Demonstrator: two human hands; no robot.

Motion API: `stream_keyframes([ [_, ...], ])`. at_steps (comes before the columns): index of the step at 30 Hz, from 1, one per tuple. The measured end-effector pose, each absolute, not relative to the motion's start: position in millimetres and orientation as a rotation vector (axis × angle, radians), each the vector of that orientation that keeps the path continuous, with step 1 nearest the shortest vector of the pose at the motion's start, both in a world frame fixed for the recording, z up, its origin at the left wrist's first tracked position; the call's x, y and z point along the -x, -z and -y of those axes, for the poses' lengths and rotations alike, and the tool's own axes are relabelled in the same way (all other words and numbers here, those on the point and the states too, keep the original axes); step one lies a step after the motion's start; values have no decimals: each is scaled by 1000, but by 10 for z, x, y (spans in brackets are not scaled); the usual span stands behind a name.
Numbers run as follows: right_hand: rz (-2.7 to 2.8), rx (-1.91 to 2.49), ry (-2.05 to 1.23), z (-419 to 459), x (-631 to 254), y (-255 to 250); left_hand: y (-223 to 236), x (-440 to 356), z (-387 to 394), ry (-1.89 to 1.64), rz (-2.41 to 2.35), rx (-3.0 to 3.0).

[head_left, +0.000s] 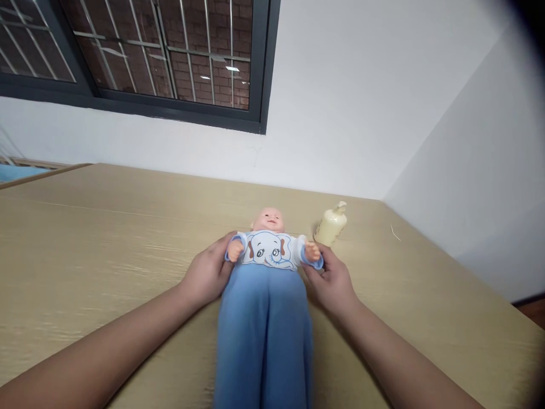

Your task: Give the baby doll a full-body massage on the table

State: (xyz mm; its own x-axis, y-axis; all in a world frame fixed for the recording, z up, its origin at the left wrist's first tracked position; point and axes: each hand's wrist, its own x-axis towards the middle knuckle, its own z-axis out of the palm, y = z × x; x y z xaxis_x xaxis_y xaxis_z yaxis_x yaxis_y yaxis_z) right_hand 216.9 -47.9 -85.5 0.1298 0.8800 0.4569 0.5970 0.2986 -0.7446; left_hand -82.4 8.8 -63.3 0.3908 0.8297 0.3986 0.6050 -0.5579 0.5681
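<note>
Blue trousers (242,341) run past the lower frame edge, worn by a baby doll (271,220) lying face up on the wood-grain table (106,238). Beside its elephant-print top (269,245), the left hand (208,272) curls closed around one sleeve (242,237), fingertips partly hidden; the right hand (334,281) pinches the opposite blue cuff (315,264), thumb and fingers nearly together. The step appears to be arranging the sleeves, which calls for light, even holds. Tabletop spreads open leftward; just beyond the right hand stands a pump bottle (330,228), and the far edge meets the wall (340,153).
</note>
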Motion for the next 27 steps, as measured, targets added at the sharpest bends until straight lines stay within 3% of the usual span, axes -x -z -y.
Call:
stream_keyframes([
  [6,1915,1389,-70,517,-2128,860,753,808,-108,-870,-1158,-2615],
  [16,2191,1336,26,519,-2122,827,795,809,-162,-869,-1009,-2458],
  [27,1418,1378,-475,418,-2368,869,664,890,-208,-944,-1150,-2249],
])
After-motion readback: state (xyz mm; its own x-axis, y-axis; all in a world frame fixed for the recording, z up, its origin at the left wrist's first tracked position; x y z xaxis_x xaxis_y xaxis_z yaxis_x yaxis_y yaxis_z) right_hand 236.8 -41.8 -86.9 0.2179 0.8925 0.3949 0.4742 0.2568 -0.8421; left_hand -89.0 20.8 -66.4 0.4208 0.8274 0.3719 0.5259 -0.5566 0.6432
